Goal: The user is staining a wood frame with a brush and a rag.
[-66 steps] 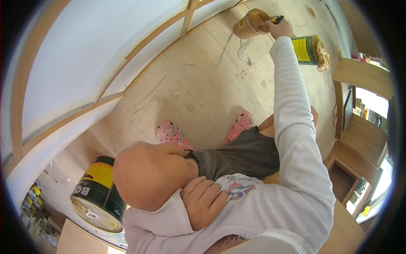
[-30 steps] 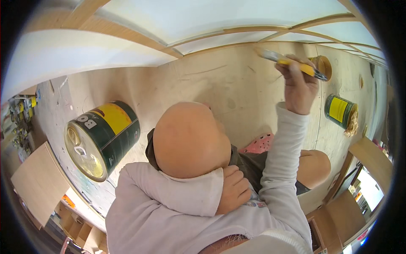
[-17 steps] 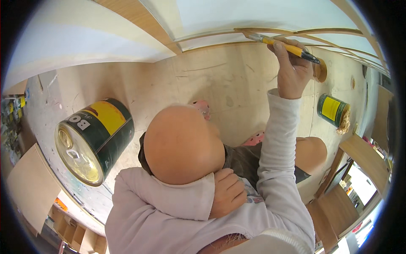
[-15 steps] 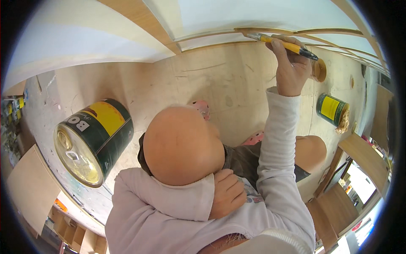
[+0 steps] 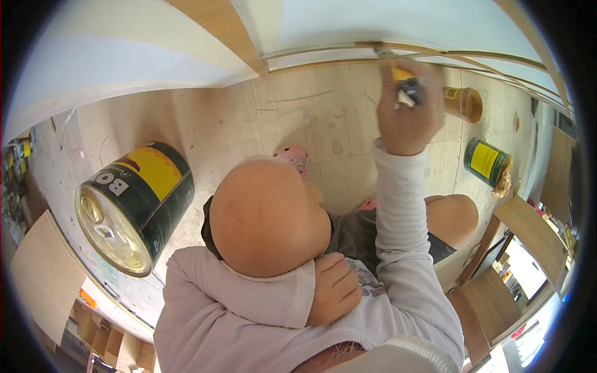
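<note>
My right hand (image 5: 410, 115) is closed on a paintbrush (image 5: 398, 73) with a yellow handle and dark end, blurred by motion. Its dark bristle tip meets a wood-coloured strip (image 5: 404, 46) along the lower edge of the white panel (image 5: 348, 22). My left arm wraps round my raised knee (image 5: 267, 211). At its end, my left hand (image 5: 336, 289) lies against my shirt, fingers together and curled, nothing visible in them; its palm is hidden.
A large dark green and yellow can (image 5: 137, 205) stands at my left. To the right are a brown open cup (image 5: 463, 104) and a smaller green can (image 5: 488, 163) with tan residue at its rim. Pink shoes (image 5: 295, 160) rest on the pale wooden floor (image 5: 336, 118). Wooden shelving (image 5: 528, 230) is at lower right.
My right hand has swung left and turned, so the brush handle now points back toward me. Its tip has shifted slightly right along the strip. My left hand has stayed put.
</note>
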`<state>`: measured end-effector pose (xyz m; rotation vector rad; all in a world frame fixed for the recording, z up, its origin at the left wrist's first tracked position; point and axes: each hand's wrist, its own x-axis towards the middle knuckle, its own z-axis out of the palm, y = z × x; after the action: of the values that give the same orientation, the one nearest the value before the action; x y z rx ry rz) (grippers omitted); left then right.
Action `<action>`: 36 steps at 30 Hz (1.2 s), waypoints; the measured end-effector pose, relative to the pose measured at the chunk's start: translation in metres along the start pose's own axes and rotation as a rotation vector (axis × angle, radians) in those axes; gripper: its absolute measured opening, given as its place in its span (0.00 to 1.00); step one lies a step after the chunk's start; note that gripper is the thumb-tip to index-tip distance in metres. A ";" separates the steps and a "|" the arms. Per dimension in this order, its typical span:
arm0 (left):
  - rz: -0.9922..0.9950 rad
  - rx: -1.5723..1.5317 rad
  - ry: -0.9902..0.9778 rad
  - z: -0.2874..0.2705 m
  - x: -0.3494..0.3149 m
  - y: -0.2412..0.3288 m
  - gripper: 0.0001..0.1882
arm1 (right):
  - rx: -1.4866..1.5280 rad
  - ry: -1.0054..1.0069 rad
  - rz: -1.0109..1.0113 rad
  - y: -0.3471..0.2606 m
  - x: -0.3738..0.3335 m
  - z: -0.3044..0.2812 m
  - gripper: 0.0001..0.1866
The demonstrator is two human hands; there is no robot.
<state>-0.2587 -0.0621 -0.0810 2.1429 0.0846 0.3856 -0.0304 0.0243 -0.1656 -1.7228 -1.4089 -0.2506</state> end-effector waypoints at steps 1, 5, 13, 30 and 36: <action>-0.033 -0.011 0.021 0.001 0.000 0.001 0.13 | 0.003 -0.003 -0.015 -0.008 -0.003 0.005 0.19; -0.039 -0.020 0.033 0.002 0.000 0.002 0.13 | 0.190 -0.097 -0.049 -0.042 -0.018 0.027 0.22; -0.074 -0.023 0.059 0.004 0.000 0.005 0.13 | 0.400 -0.009 0.386 -0.009 -0.002 0.015 0.13; -0.042 -0.042 0.070 0.002 0.001 -0.001 0.13 | 0.427 0.001 0.276 -0.034 -0.007 0.027 0.10; -0.021 -0.048 0.057 -0.001 0.000 -0.006 0.14 | 0.146 -0.034 0.024 -0.036 -0.005 0.022 0.12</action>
<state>-0.2587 -0.0577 -0.0859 2.0824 0.1287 0.4327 -0.0711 0.0362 -0.1646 -1.6298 -1.3952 -0.1034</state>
